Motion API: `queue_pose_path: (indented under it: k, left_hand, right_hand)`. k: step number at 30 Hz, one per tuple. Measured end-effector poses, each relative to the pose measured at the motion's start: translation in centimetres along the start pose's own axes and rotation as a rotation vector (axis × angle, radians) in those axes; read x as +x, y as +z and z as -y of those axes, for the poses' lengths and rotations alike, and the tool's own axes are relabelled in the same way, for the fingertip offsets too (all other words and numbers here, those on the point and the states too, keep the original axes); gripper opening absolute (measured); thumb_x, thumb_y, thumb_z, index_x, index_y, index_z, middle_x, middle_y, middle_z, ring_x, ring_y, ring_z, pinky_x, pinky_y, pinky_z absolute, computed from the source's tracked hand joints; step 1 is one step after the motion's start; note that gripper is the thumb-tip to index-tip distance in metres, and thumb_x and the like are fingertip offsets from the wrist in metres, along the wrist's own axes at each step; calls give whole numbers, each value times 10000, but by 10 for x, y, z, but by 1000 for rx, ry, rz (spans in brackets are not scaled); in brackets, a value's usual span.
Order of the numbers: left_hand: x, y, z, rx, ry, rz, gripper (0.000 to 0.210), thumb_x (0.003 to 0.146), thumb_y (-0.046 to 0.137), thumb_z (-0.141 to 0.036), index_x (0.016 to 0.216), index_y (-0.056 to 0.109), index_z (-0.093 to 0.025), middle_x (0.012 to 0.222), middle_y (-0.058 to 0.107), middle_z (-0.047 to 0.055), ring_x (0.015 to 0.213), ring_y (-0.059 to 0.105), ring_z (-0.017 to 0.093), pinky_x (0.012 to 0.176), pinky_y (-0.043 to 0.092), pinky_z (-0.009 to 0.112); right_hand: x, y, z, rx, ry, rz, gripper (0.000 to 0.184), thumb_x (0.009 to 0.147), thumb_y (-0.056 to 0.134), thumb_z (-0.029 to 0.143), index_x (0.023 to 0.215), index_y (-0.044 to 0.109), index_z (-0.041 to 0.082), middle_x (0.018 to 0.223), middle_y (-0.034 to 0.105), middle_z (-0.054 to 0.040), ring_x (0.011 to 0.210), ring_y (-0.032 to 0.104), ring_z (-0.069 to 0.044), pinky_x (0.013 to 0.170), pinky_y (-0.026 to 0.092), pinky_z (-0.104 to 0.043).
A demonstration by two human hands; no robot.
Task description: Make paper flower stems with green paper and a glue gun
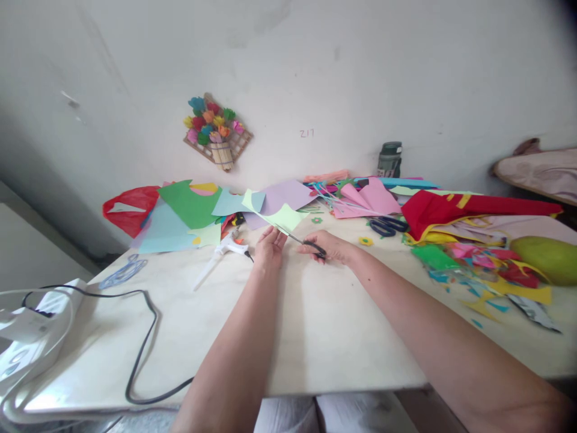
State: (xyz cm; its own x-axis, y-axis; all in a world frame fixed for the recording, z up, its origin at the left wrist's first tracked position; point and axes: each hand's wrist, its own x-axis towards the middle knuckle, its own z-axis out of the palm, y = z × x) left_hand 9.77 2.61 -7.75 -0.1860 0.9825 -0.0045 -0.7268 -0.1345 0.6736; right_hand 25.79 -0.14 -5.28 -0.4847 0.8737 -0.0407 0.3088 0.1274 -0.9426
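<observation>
In the middle of the table, my left hand (270,246) is closed on the lower edge of a pale green sheet of paper (289,218), palm turned up. My right hand (328,245) grips the black handles of a pair of scissors (295,238). Their blades point left and reach the paper's edge beside my left fingertips. A narrow strip of the same paper rises toward the back left. Left of my left hand lies a white glue gun (224,249). A second pair of scissors (386,226) with dark handles rests to the right of my right hand.
Coloured paper sheets (192,207) and a red plastic bag (130,210) lie at the back left. A power strip (40,337) and black cable (151,337) take up the left side. Paper scraps (491,270), a red cloth (451,210) and a green fruit (545,258) lie right. A bottle (389,161) stands behind.
</observation>
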Motion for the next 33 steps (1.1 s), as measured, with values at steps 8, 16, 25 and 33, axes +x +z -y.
queue_pose_path:
  k: [8,16,25,33]
  left_hand:
    - [0,1,-7,-30,5,-75,50,702,552,-99,721,586,-129,701,632,40,662,612,122,696,490,256]
    - [2,-1,-9,-19,23,-130,51,691,571,-76,667,556,-118,612,605,15,582,593,106,652,500,262]
    - [-2,2,-11,-27,18,-138,52,706,565,-87,678,552,-129,621,607,9,574,593,101,623,496,252]
    - [0,-1,-10,-32,28,-118,54,717,555,-93,678,554,-130,607,606,6,567,593,96,616,494,241]
  right_hand:
    - [0,-2,-2,3,-20,43,359,605,645,451,587,444,153,412,440,66,307,356,-27,303,280,-158]
    - [-3,-4,1,8,-24,83,355,604,648,442,594,459,142,438,455,58,317,352,-22,312,268,-161]
    - [-3,-4,1,75,-38,89,341,592,663,406,582,447,143,419,425,68,318,315,-17,308,225,-164]
    - [-1,-4,-4,85,-55,93,316,592,665,386,610,472,136,424,421,71,314,294,-14,308,205,-166]
